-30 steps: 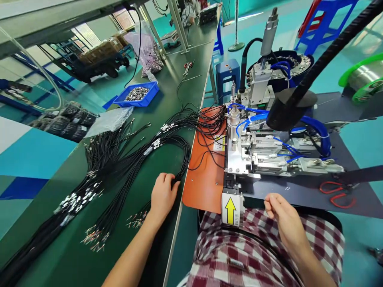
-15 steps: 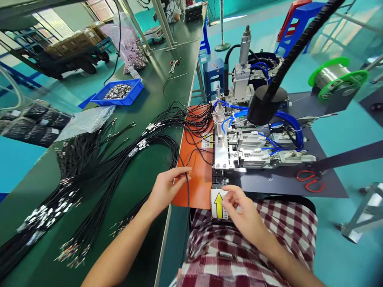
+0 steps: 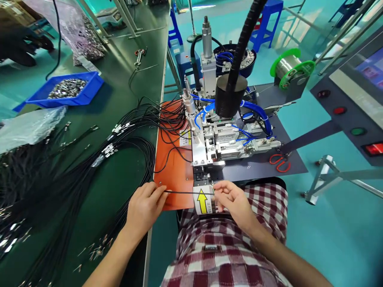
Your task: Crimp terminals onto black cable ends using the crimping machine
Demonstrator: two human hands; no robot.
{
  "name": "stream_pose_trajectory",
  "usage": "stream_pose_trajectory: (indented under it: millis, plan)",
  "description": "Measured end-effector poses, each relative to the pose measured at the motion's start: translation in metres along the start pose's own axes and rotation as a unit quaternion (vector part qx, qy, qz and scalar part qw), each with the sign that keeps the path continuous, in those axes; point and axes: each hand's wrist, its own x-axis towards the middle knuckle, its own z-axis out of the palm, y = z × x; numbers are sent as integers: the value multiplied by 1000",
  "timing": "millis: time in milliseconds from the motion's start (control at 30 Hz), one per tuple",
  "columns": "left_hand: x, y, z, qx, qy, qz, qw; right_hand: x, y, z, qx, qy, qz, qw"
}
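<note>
A thin black cable (image 3: pixel 187 193) runs level between my two hands, across the white label with a yellow arrow (image 3: pixel 202 202). My left hand (image 3: pixel 146 203) pinches it over the front of the orange mat (image 3: pixel 173 175). My right hand (image 3: pixel 231 199) has its fingers closed on the other end, just right of the label; the cable tip is hidden in them. Directly beyond stands a metal machine (image 3: pixel 199 149) with cylinders and blue air tubes. More black cables (image 3: pixel 143 115) lead from the bench onto the mat and to the machine's left side.
Bundled cables with white connectors (image 3: pixel 109 150) cover the green bench (image 3: pixel 128 75). Behind them sits a blue tray (image 3: pixel 95 85) of small metal parts. Red-handled scissors (image 3: pixel 279 162) lie right of the machine. A black flexible arm (image 3: pixel 239 48) hangs overhead; a control panel (image 3: pixel 353 107) stands right.
My left hand has gone lower and left, and the cable that hung down from it now stretches across to my right hand, which has closed on it. The view has turned right.
</note>
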Motion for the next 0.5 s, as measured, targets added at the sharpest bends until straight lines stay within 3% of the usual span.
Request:
stream_pose_trajectory:
  millis: [100, 233, 433, 500]
  plan:
    - [8, 25, -9, -19, -42, 16, 999, 1, 0, 8, -18, -11, -25, 999]
    - [25, 65, -11, -219, -109, 93, 965, 1, 0, 14, -42, -47, -51, 997]
    - [40, 86, -7, -317, -142, 45, 937, 0, -2, 1, -20, -10, -50, 998]
    - [47, 90, -12, -370, -179, 21, 911, 1, -4, -3, -54, 0, -65, 996]
